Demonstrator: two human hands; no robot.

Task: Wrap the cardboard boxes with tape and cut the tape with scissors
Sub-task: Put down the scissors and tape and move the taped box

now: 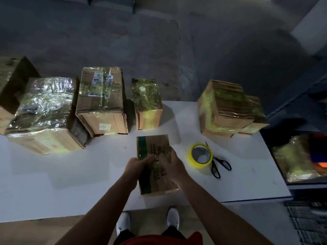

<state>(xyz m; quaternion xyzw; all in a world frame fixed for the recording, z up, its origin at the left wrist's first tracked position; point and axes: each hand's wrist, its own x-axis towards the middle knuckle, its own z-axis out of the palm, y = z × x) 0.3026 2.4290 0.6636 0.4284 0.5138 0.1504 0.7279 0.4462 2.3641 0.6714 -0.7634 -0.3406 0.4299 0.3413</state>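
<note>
While both hands steady it, the small cardboard box [154, 145] lies on the table [70, 183] close to the near edge, about midway along it. In the head view, the left hand [137, 165] grips the box's left side, fingers curled onto the top face. The right hand [172, 162] clamps the right side likewise. This hold probably squares the box for taping. The yellow tape roll [200, 156] lies flat toward the right edge, near the box. The scissors [218, 164] lie against it, so both are within the right hand's reach. Wrapped boxes [101, 101] line the far edge, apart from the working zone.
</note>
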